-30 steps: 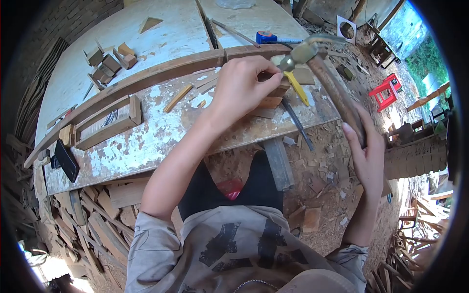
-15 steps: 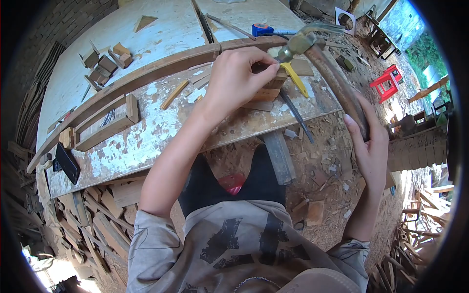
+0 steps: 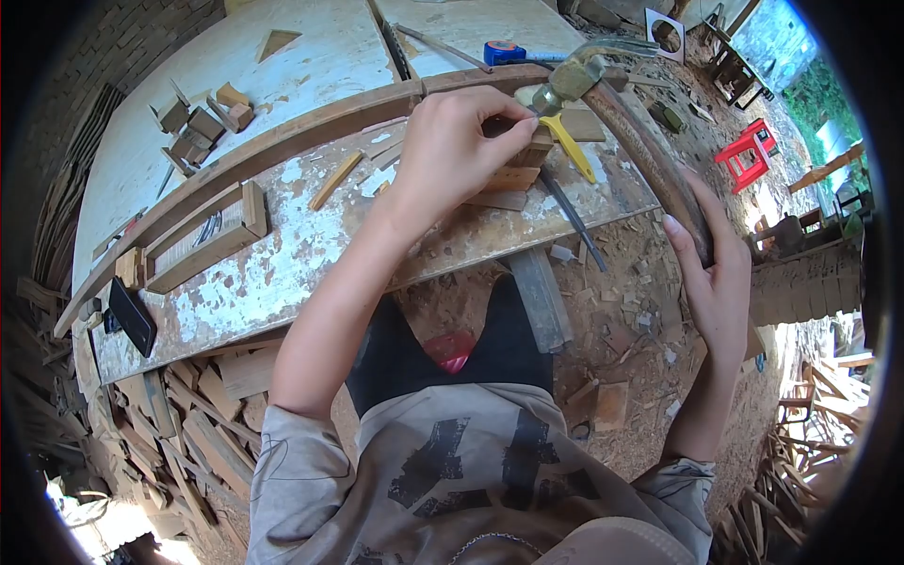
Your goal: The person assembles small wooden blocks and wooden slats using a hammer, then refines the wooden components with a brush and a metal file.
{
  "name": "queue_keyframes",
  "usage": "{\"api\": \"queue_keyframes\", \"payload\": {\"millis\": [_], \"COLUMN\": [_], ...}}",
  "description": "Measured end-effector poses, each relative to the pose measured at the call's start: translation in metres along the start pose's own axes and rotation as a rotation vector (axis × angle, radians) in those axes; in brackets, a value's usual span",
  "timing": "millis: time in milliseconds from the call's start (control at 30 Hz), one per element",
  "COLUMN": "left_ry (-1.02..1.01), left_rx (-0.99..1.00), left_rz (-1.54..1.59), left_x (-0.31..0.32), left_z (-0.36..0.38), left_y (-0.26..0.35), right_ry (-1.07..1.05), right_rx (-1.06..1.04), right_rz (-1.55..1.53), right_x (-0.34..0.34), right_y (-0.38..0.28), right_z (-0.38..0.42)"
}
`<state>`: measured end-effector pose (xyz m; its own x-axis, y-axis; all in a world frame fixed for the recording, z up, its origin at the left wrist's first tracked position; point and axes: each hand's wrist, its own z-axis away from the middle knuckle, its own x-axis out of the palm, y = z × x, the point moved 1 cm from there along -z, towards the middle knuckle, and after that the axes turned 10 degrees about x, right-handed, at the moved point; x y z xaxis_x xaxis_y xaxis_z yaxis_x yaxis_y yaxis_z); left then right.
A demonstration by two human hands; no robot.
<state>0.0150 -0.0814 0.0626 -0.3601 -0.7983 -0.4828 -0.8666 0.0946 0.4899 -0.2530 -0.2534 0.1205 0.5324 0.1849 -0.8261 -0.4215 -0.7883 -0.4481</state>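
Outdoors at a paint-flecked worktop (image 3: 282,254), my left hand (image 3: 457,151) pinches its fingertips shut over a small wooden block (image 3: 529,155), pressing it down beside a yellow-handled tool (image 3: 571,149); what sits between the fingertips I cannot tell. My right hand (image 3: 716,282) is closed around the wooden handle of a hammer (image 3: 640,151), whose metal head hovers just above those fingertips. A curved wooden rail (image 3: 311,127) runs behind, with offcuts (image 3: 202,118) farther back.
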Motion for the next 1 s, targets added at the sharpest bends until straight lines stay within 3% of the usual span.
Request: {"api": "queue_keyframes", "payload": {"millis": [133,233,333,1000], "left_ry": [0.012,0.013,0.011,0.029], "left_rx": [0.043,0.038,0.024,0.010], "left_rz": [0.002,0.012,0.016,-0.010], "left_x": [0.0003,0.0009,0.0002,0.0017], "left_z": [0.0014,0.0017,0.0018,-0.0009], "left_y": [-0.0015,-0.0005,0.0013,0.0053], "right_ry": [0.009,-0.084,0.019,-0.019], "right_rx": [-0.018,0.096,-0.042,-0.041], "right_rz": [-0.026,-0.051,-0.033,-0.026], "right_x": [0.0017,-0.0042,0.0004,-0.0029], "right_y": [0.0005,-0.0055,-0.0014,-0.0052], "right_z": [0.0008,0.0011,0.0000,-0.0016]}}
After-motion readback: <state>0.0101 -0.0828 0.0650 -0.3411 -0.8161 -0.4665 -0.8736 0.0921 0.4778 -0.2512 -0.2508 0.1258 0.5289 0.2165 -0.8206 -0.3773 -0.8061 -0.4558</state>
